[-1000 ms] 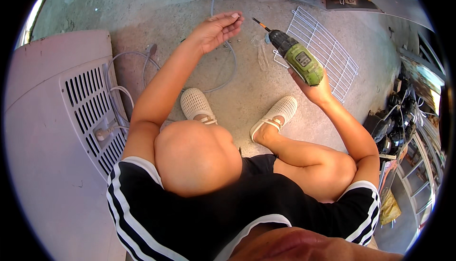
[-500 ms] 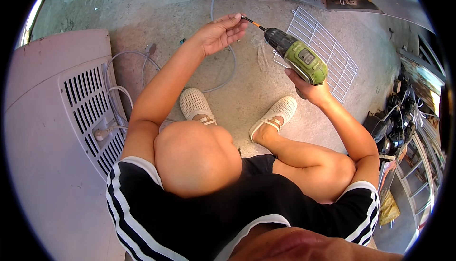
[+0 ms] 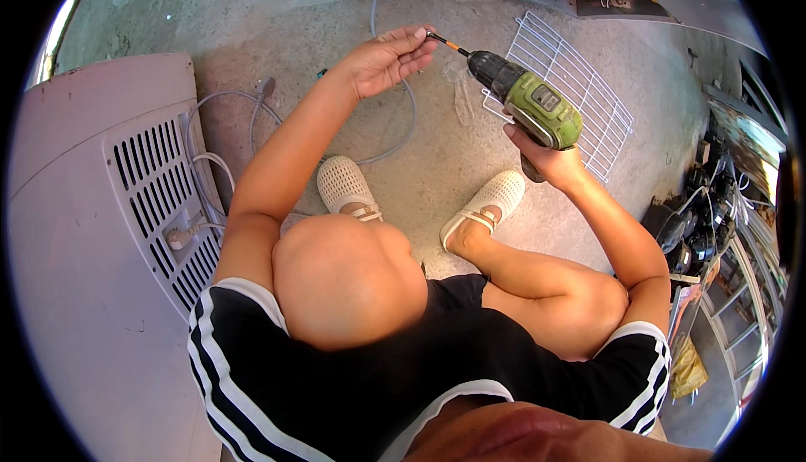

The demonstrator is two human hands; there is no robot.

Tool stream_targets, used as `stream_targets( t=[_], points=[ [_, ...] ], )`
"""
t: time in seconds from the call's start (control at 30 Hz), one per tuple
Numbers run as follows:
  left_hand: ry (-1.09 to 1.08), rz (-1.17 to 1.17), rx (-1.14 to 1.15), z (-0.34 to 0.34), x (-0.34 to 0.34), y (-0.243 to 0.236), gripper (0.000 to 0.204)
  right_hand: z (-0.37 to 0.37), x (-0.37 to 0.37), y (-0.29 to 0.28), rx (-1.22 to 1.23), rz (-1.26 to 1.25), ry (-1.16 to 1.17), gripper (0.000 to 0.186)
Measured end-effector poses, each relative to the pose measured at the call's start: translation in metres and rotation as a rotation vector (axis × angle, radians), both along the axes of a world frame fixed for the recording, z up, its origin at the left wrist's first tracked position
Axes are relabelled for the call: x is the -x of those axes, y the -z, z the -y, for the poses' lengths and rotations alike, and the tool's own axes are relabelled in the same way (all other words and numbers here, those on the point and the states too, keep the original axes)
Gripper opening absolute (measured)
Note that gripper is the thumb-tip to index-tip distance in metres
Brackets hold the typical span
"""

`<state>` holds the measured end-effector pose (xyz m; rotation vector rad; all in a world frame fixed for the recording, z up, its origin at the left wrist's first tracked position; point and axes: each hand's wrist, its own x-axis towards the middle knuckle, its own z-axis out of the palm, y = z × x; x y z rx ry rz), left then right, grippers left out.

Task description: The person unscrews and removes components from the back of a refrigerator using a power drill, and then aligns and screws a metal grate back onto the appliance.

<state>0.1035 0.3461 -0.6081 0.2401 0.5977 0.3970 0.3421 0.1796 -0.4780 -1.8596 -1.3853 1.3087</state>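
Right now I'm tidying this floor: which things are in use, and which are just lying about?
In use:
cordless drill, in the right hand
bit, touched by the left hand

Lying about:
white wire rack
grey cable
vented appliance panel
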Motion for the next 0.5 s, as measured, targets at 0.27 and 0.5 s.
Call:
stream_targets(
  t=[0.27, 0.5],
  points=[
    [0.033, -0.039, -0.024, -0.002, 0.000, -0.013, 0.022, -0.003, 0.006, -0.014, 0.034, 0.013, 0.046, 0.034],
    [-0.049, -0.012, 0.035, 0.000, -0.010, -0.004, 0.021, -0.008, 0.005, -0.013, 0.047, 0.016, 0.067, 0.036]
  ],
)
